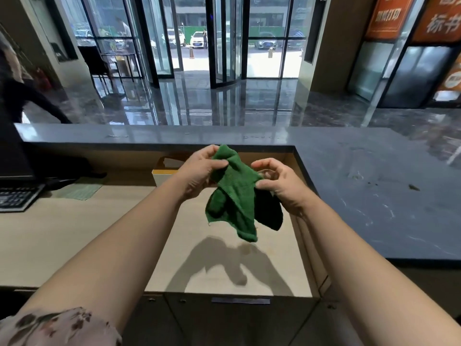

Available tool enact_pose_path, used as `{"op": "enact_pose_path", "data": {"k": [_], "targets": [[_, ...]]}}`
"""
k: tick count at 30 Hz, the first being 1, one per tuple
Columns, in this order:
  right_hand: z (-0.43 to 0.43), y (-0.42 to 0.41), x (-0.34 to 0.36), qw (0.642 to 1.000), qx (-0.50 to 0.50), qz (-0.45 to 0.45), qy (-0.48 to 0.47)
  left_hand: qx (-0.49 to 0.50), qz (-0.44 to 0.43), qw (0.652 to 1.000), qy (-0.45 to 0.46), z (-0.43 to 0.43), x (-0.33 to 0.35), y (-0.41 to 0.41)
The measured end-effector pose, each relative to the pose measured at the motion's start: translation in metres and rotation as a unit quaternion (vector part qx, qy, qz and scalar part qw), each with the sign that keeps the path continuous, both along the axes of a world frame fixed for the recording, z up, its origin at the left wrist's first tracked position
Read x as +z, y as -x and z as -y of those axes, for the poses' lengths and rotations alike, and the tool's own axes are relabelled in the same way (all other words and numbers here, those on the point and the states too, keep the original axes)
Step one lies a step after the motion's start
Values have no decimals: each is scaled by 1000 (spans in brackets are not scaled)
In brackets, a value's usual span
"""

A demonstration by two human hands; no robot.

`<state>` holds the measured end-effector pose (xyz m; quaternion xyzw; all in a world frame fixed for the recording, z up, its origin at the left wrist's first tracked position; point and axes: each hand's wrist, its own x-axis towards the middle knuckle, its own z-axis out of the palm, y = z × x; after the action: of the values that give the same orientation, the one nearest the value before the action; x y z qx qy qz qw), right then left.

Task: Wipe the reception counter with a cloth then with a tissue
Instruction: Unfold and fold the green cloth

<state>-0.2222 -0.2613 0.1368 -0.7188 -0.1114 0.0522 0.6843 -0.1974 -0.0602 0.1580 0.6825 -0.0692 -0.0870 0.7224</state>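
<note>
Your left hand (199,171) pinches the green cloth (237,196) at its top corner, centre frame; your right hand (279,186) pinches its right edge, fingers curled. Both forearms reach forward. The cloth hangs crumpled in the air above the beige desk (74,233), below the dark counter (374,183) at right.

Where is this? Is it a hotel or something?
Probably a building lobby's reception area; hotel or office, I cannot tell. See the long dark counter, the glass entrance doors, and the keyboard behind the counter.
</note>
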Motion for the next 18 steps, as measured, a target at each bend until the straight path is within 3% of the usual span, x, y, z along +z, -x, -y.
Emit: {"op": "enact_pose_path", "data": {"k": [5, 7, 10, 14, 18], "targets": [[5, 1, 5, 979, 52, -57, 190, 1, 52, 996, -66, -11, 28, 2], [8, -1, 3, 967, 79, -93, 222, 16, 55, 996, -62, -19, 33, 2], [11, 0, 2, 953, 78, -77, 282, 41, 56, 996, -49, -35, 40, 2], [10, 0, 2, 966, 67, -80, 235, 77, 39, 996, -28, -42, 42, 4], [10, 0, 9, 981, 43, -49, 184, 164, 33, 984, 59, -54, 48, -1]]}}
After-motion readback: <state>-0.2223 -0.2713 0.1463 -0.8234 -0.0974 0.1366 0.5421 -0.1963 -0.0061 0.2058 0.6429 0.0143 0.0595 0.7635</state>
